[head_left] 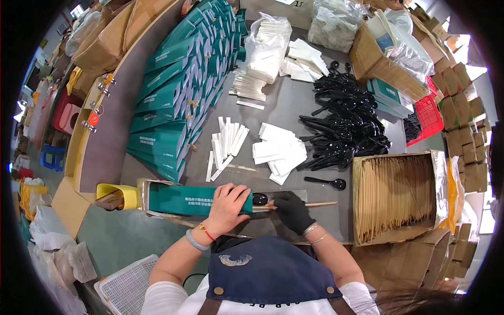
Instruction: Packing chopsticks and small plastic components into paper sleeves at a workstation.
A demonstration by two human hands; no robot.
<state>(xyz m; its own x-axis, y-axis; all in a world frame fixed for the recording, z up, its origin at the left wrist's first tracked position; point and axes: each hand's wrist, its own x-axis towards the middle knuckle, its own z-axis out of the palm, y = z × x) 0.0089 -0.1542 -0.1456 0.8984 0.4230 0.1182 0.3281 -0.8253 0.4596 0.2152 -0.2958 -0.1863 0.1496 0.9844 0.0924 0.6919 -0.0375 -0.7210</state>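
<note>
A long green paper box (173,199) lies sideways at the near edge of the table. My left hand (229,208), bare, grips its right end, with the fingers over the top and the thumb along the near side. Beside the box's right end, my right hand (292,212) in a black glove is closed around a thin wooden stick (323,203), which sticks out on both sides of the hand. The bowl of a black spoon (260,199) shows between the box and the gloved fingers; its handle is hidden. Another black spoon (325,182) lies just beyond my right hand.
Stacked green boxes (163,115) fill the far left. White paper strips (227,142), white packets (281,149) and a heap of black spoons (346,121) lie ahead. A carton of wooden sticks (394,199) stands at right, a yellow container (123,197) at left.
</note>
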